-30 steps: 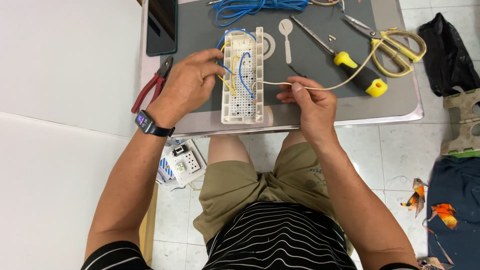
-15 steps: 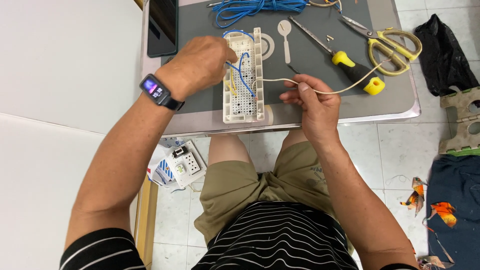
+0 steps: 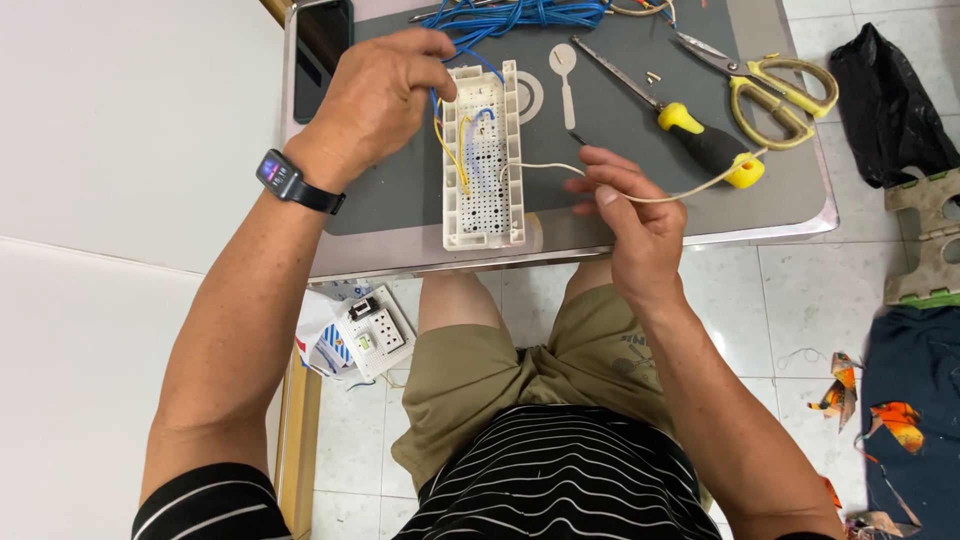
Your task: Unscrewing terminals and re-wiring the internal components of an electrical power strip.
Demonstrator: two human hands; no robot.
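A white perforated plastic casing (image 3: 484, 160) with blue and yellow wires inside lies on the grey mat (image 3: 640, 200). My left hand (image 3: 375, 95), a dark watch on its wrist, is at the casing's upper left corner, fingers pinched on a blue wire (image 3: 455, 40). My right hand (image 3: 630, 205) sits just right of the casing and pinches a cream-white wire (image 3: 540, 168) that runs into the casing and trails off to the right.
A yellow-handled screwdriver (image 3: 700, 140), yellow-handled scissors (image 3: 770, 85), a small white spoon-shaped tool (image 3: 566, 75) and a dark phone (image 3: 318, 50) lie on the mat. A white socket plate (image 3: 372, 330) lies on the floor. A black bag (image 3: 890, 100) is at right.
My left hand moved up from the casing's left side to its top left corner and took a blue wire. My right hand stayed on the cream wire.
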